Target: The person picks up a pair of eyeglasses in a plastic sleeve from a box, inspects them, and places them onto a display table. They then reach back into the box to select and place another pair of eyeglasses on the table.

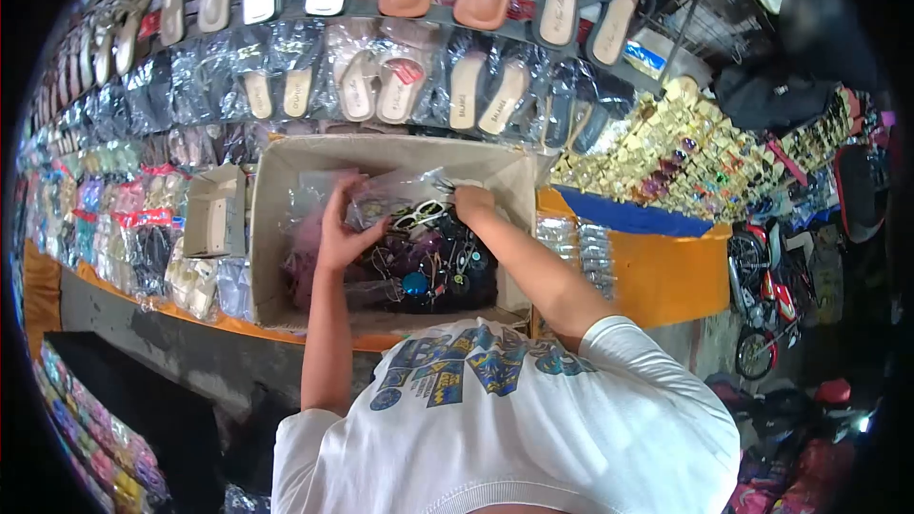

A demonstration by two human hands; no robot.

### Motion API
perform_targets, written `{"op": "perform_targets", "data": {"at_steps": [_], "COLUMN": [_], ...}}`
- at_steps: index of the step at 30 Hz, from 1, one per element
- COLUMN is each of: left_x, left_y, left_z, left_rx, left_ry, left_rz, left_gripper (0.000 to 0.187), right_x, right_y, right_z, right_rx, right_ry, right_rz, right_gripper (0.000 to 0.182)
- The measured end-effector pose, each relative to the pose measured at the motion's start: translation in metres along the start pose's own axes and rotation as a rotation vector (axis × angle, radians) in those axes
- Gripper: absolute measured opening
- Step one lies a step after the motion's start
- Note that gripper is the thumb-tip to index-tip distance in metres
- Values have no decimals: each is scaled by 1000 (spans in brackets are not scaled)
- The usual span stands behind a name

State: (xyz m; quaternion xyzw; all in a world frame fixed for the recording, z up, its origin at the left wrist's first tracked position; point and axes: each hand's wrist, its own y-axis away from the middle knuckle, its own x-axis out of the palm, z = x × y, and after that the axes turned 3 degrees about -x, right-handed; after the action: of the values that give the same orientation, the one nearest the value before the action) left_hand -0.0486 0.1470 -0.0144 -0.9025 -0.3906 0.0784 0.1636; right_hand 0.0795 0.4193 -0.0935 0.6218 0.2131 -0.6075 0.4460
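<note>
A large cardboard box point(393, 148) stands in front of me, with both my hands inside it. My left hand point(345, 228) is on the left side, thumb spread away from the fingers, its fingertips against a clear plastic bag point(400, 188). My right hand point(473, 203) is closed at the bag's other end, by the right wall; a thin dark piece shows at its fingertips, and I cannot tell what it is. Below the hands lie white-framed sunglasses point(422, 216), a round blue item point(414, 285) and a tangle of small dark accessories point(457, 262).
A smaller open carton point(215, 214) stands left of the box. Rows of sandals point(490, 95), many in plastic, rise behind. Gold-coloured trinkets point(657, 157) fill a display at the right, above an orange cloth point(666, 271). A red motorcycle point(776, 290) is farther right.
</note>
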Motion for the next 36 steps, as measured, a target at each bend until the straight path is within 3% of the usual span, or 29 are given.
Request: {"op": "perform_targets", "data": {"at_steps": [4, 8, 14, 16, 18, 20, 22, 25, 27, 28, 30, 34, 36], "left_x": [-7, -5, -8, -6, -5, -5, -5, -8, -9, -8, -5, -4, -4], "left_y": [1, -1, 1, 3, 2, 4, 5, 9, 11, 11, 11, 13, 15], "left_z": [-3, -5, -2, -2, -4, -2, 2, 6, 4, 2, -6, -5, -2], "left_rx": [-18, -23, -30, -31, -62, -81, -78, -64, -77, -90, -94, -102, -90], "left_ry": [30, 2, 36, 26, 7, 39, 5, 12, 15, 18, 24, 67, 52], "left_rz": [14, 0, -11, -10, -6, 11, -42, -33, -16, -4, 10, 55, 57], "left_gripper": [71, 71, 76, 77, 76, 77, 74, 75, 76, 76, 77, 78, 78], "right_x": [20, 47, 10, -3, -17, -22, -40, -38, -26, -24, -21, -38, -41], "right_y": [-14, -32, -9, 0, 14, 28, 53, 70, 75, 83, 104, 142, 160], "right_z": [-17, -34, -16, -11, -8, -5, 6, 1, -8, -9, -11, -11, -3], "right_rx": [-33, -73, -104, -154, -205, -285, -253, -139, -129, -129, 65, 169, 167], "right_ry": [0, 60, 137, 58, 52, -146, -183, -382, -861, -860, -1607, -1860, -1820], "right_rz": [73, 2, -2, -173, -191, -372, -351, -205, -28, -34, 187, 462, 395], "right_gripper": [29, 25, 23, 23, 23, 22, 29, 28, 31, 31, 36, 34, 28]}}
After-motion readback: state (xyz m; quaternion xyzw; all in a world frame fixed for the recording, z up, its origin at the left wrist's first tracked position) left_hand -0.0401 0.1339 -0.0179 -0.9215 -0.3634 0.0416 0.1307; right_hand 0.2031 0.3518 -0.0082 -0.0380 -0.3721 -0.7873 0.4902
